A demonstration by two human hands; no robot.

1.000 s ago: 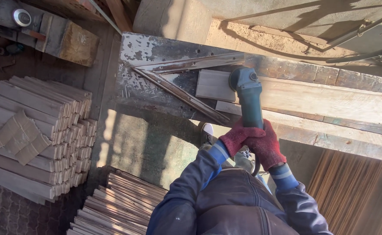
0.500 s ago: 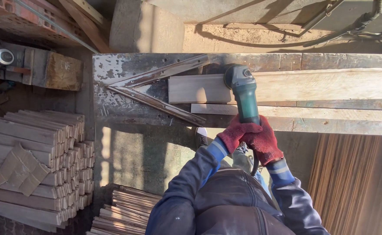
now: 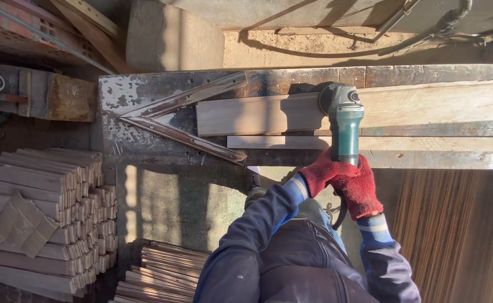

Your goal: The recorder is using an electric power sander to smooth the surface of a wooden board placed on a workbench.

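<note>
Hands, left (image 3: 320, 173) and right (image 3: 359, 188), clench green grinder (image 3: 345, 120) on plank (image 3: 252, 115).

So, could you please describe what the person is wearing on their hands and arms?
Both hands wear red knitted gloves: the left hand and the right hand match. Each arm is covered by a dark blue-grey work jacket sleeve, dusty and creased. A lighter blue cuff with pale stripes shows at each wrist, on the left sleeve and the right sleeve. No bare parts show.

One angle grinder (image 3: 341, 115), two gloved hands (image 3: 342, 180), two plank stacks (image 3: 50, 219)
</note>
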